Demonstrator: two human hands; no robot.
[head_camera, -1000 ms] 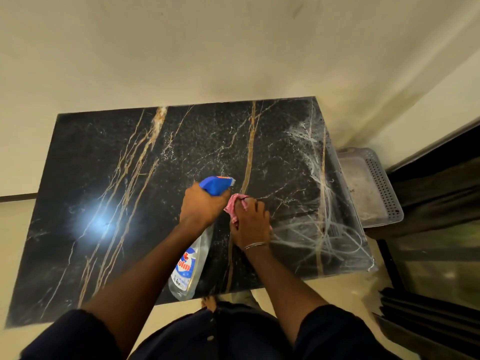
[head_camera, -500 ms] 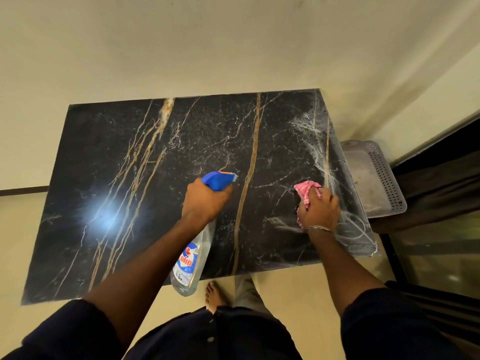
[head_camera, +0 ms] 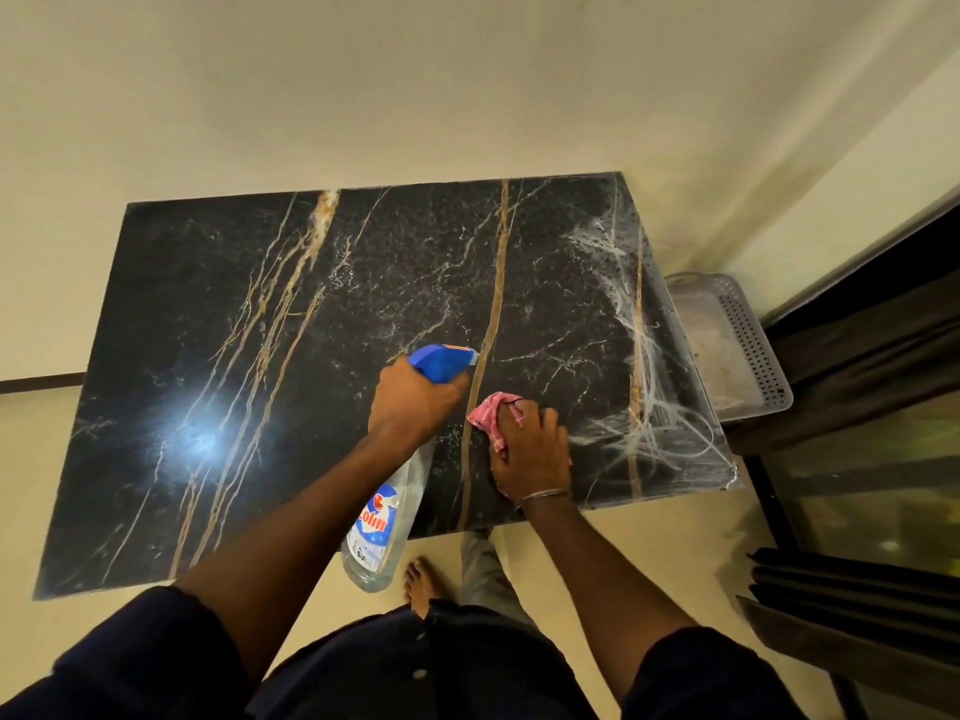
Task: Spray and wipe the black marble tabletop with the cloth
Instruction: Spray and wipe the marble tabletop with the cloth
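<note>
Cloth [head_camera: 491,419] pressed on tabletop [head_camera: 260,381] under right hand [head_camera: 530,452], left hand [head_camera: 410,402] gripping spray bottle [head_camera: 384,522]

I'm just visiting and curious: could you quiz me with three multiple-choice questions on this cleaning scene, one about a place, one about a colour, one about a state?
1. Where is the basket?
A. on the tabletop
B. beside the tabletop's right end
C. under the person's foot

2. What colour is the bottle's spray head?
A. blue
B. green
C. white

3. What is the right hand doing?
A. hanging empty
B. holding the bottle
C. pressing the cloth on the tabletop

Answers:
1 B, the basket sits just past the tabletop edge.
2 A, the bottle has a blue head.
3 C, the right hand covers the cloth; the left hand has the bottle.
</note>
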